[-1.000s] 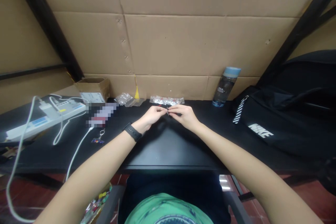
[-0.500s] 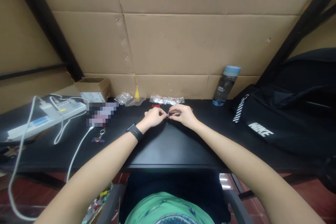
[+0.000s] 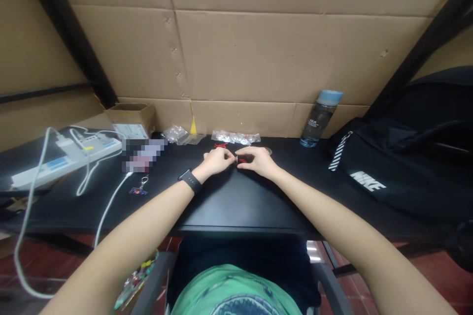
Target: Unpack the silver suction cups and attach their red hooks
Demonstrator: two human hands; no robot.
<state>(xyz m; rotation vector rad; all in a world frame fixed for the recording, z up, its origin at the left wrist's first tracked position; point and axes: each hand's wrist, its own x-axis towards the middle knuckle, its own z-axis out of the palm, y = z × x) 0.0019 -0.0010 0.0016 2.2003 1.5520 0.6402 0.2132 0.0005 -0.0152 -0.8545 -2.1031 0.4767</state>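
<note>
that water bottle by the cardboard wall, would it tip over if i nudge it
The water bottle stands tall and narrow, so a push near its blue cap would probably tip it. Its round body would likely roll then. It looks like smooth plastic, perhaps slightly slippery.

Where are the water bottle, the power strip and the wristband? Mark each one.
water bottle [image 3: 318, 120], head view, middle of its dark body.
power strip [image 3: 59, 163], head view, white casing by the blue labels.
wristband [image 3: 190, 180], head view, black strap on the left wrist.
</note>
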